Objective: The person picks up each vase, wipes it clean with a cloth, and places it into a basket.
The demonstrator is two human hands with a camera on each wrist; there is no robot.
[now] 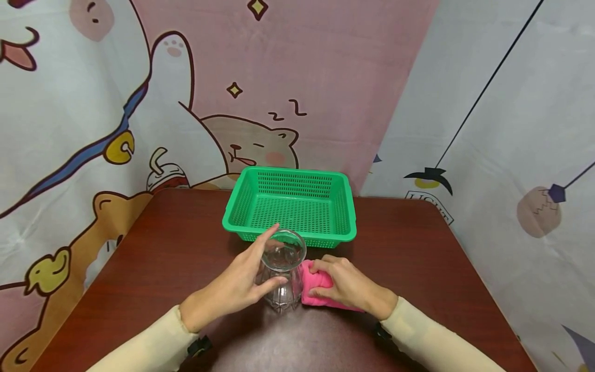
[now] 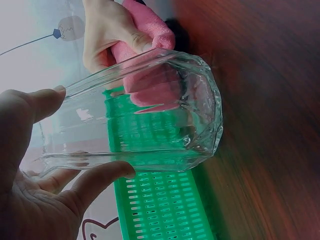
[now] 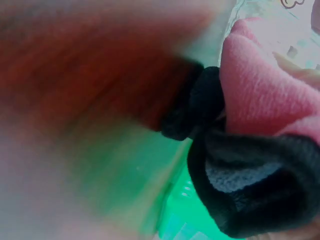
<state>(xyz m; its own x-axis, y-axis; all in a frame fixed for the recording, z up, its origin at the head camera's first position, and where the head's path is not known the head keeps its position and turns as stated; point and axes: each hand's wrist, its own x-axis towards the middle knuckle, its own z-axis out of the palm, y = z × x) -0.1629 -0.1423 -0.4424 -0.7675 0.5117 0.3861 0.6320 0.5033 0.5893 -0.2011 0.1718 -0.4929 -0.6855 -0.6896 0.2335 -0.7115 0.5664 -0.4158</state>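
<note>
A clear glass vase [image 1: 284,298] with a flared round rim and faceted sides stands roughly upright in the middle of the head view. My left hand [image 1: 234,279] grips it from the left, thumb on the near side and fingers round the far side below the rim. My right hand [image 1: 348,283] holds a bunched pink cloth [image 1: 309,283] beside the vase's right side. In the left wrist view, part of the cloth [image 2: 142,22] shows through the glass [image 2: 95,130]. Whether the vase's base touches the table is unclear. The right wrist view shows pink fabric [image 3: 270,90] close up.
A green perforated plastic basket [image 1: 228,222] sits at the back of the brown table [image 1: 176,248], just behind the vase. Black fabric [image 3: 200,165] with a grey fuzzy inside appears beside the pink cloth. A cartoon-printed curtain [image 1: 344,77] hangs behind the table.
</note>
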